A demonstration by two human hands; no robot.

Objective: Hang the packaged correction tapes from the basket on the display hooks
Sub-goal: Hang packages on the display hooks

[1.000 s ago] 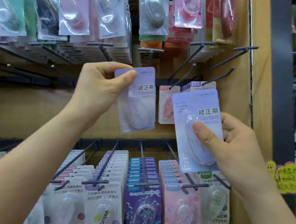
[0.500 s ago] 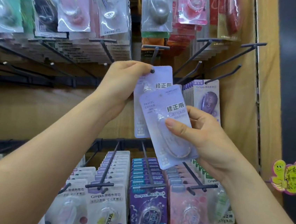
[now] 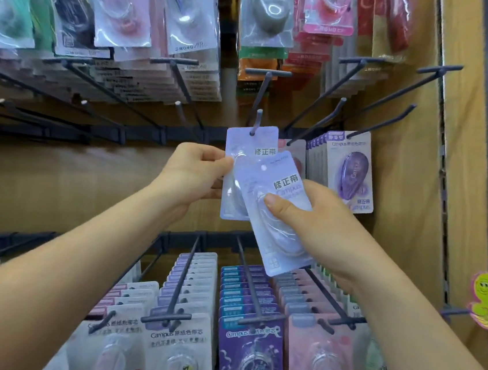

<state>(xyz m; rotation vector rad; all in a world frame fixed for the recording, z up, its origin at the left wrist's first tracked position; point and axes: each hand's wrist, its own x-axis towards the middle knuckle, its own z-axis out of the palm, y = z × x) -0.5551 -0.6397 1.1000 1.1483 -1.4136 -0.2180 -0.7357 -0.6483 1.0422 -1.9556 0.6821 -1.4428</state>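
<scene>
In the head view, the left hand point(image 3: 195, 173) pinched the left edge of a lavender correction tape pack point(image 3: 250, 144) between thumb and fingertips. The grey display hook point(image 3: 257, 121) already ran through that pack's hang hole, so it looked threaded but not yet pushed far along the prong. The right hand point(image 3: 317, 222) gripped a second lavender pack point(image 3: 265, 232), thumb pressed on the blister and fingers curled behind. This pack was tilted and overlapped the near face of the first, with its hang hole below and right of the hook tip. The basket was out of view.

The step in hand seemed to be seating the first pack. Next, the left hand would likely need to slide it back and clear away. The second pack's hole could then be lifted and levelled to the hook tip.
</scene>
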